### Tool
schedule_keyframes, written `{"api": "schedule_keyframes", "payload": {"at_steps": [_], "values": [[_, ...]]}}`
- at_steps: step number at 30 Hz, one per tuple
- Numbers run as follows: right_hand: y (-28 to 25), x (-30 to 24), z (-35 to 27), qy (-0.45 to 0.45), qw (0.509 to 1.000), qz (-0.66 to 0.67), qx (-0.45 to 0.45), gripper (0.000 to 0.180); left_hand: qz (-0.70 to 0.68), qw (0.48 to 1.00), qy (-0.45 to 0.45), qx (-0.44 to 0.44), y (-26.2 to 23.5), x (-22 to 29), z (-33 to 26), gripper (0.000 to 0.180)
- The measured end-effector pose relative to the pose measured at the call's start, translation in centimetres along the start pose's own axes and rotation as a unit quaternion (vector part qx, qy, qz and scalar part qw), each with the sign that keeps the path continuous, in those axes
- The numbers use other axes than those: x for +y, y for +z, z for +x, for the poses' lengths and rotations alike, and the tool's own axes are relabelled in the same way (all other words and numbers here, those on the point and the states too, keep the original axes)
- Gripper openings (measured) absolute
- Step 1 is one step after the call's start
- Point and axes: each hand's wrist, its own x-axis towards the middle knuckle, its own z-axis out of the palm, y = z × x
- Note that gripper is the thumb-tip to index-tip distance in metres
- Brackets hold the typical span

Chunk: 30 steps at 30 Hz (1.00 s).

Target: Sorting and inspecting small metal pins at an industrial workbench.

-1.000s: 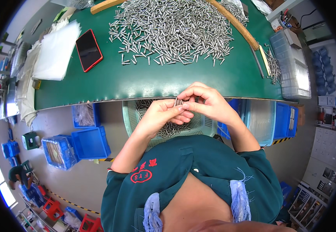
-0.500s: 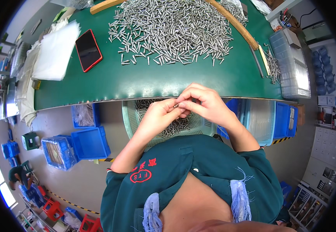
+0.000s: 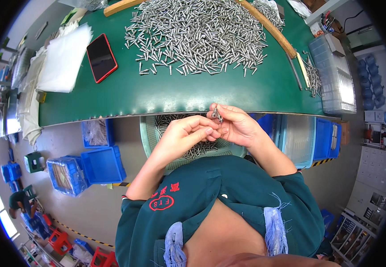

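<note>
White sheets (image 3: 66, 62) are spread along the left edge of the green tabletop (image 3: 157, 95), and beside them, to the right, a red-cased phone (image 3: 102, 58) is laid flat. Below the near edge, a pale green basket (image 3: 147, 144) filled with more small metal parts is partly covered by the forearms. The left hand (image 3: 182, 135) is held just off that edge with its fingers curled; whether anything is grasped in them cannot be told. A broad heap of metal pins (image 3: 202, 40) is spread toward the far edge. At the middle of the near edge, a few metal pieces (image 3: 217, 116) are pinched between thumb and fingers of the right hand (image 3: 239, 129). Clear plastic cases (image 3: 333, 75) are stacked at the right edge, near its near corner.
</note>
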Motion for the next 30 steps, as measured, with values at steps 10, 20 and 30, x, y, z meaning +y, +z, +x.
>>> {"api": "schedule_keyframes", "payload": {"at_steps": [10,20,30], "values": [[0.3,-0.8,-0.3,-0.086,0.955,-0.283,0.017,0.017,-0.027,0.998,-0.016,0.050,-0.7,0.3,-0.5,0.024],[2.0,0.0,-0.7,-0.292,0.776,-0.559,0.027,0.014,0.065,0.994,-0.014,0.085,-0.3,-0.2,-0.4,0.027],[2.2,-0.2,-1.0,-0.266,0.779,-0.567,0.019,0.025,-0.055,0.996,-0.067,0.023,-1.3,-0.1,0.1,0.030]]}}
